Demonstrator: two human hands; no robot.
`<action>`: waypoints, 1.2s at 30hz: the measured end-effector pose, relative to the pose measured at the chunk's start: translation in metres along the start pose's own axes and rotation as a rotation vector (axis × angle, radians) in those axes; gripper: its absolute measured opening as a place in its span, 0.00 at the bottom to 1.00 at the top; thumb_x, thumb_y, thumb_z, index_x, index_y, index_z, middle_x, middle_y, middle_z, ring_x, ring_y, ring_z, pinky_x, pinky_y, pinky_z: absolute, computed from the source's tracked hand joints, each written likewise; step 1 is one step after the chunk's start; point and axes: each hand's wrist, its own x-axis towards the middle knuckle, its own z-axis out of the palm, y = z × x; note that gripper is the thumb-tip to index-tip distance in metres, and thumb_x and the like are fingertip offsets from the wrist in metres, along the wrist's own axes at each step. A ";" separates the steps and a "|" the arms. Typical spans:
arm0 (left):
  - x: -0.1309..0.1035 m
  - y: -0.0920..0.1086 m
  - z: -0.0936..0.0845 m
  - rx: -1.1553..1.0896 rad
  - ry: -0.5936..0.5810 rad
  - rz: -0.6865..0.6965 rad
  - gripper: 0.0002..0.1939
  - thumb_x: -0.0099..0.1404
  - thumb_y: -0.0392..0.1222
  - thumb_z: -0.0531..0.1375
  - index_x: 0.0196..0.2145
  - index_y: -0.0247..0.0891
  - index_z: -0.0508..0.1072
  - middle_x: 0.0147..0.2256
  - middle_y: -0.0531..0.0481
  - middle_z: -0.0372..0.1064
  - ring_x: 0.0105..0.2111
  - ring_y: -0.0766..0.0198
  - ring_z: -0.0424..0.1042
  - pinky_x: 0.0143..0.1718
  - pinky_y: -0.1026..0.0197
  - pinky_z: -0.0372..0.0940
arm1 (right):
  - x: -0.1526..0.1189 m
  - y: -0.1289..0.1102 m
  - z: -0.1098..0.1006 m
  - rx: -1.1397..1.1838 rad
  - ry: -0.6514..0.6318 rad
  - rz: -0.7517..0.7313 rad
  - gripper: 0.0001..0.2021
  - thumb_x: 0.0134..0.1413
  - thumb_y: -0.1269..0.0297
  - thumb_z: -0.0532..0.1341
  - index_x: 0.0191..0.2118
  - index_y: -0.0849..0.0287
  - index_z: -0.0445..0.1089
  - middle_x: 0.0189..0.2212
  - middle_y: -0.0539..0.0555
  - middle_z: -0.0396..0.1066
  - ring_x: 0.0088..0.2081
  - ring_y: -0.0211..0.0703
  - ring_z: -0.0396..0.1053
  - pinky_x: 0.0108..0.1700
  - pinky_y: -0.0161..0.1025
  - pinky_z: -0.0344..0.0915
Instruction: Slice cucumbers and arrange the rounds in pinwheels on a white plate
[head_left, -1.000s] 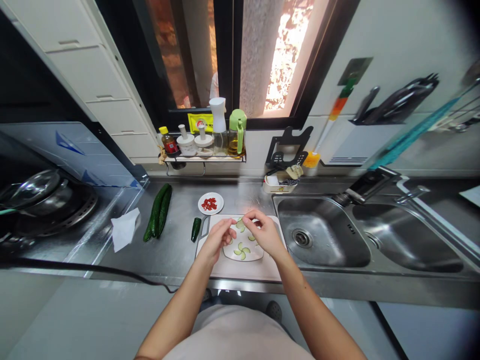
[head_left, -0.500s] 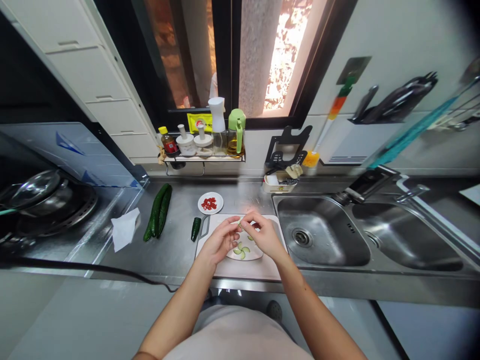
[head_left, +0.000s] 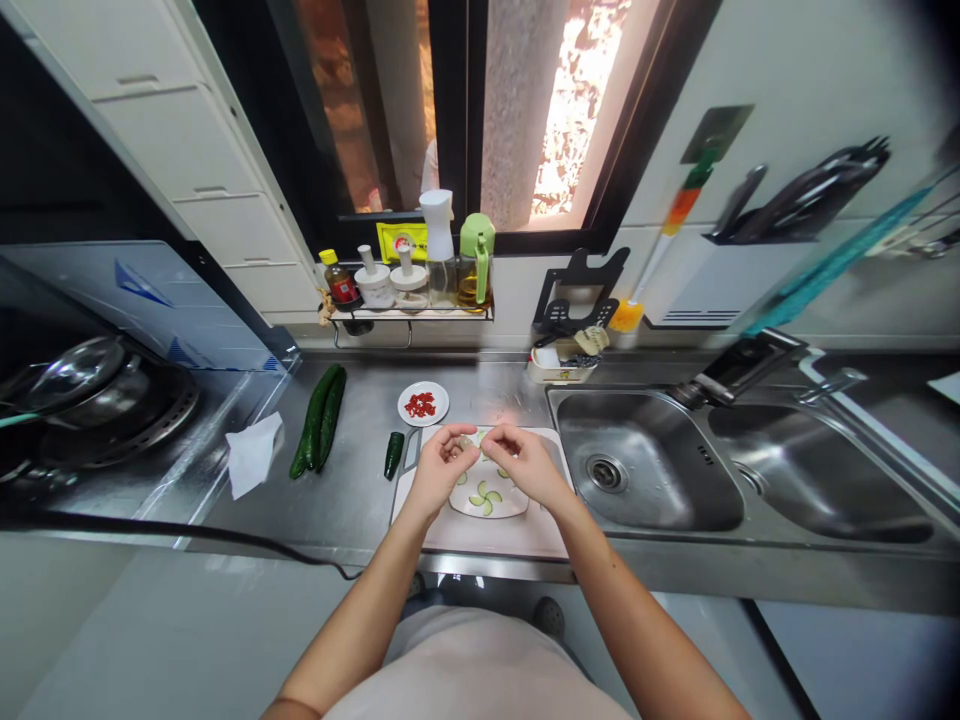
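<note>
Cucumber slices (head_left: 486, 499) form a pinwheel on a white plate (head_left: 517, 507), upon a cutting board (head_left: 442, 537) at the bench's (head_left: 352, 515) front edge. Over the plate's far edge, the left hand's (head_left: 441, 470) fingers curl loosely, the right hand's (head_left: 529, 465) nearly pinch; their grip I cannot tell.

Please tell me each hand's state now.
Left hand: fingers curled; anything held cannot be told.
Right hand: fingertips close together; anything held cannot be told.
</note>
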 end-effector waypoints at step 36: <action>0.041 -0.124 -0.052 1.068 0.017 -0.213 0.11 0.58 0.39 0.58 0.39 0.41 0.74 0.30 0.50 0.73 0.31 0.64 0.69 0.31 0.66 0.56 | 0.042 0.149 0.058 -0.510 -0.245 0.248 0.06 0.49 0.73 0.58 0.31 0.61 0.72 0.28 0.52 0.73 0.29 0.36 0.65 0.32 0.30 0.56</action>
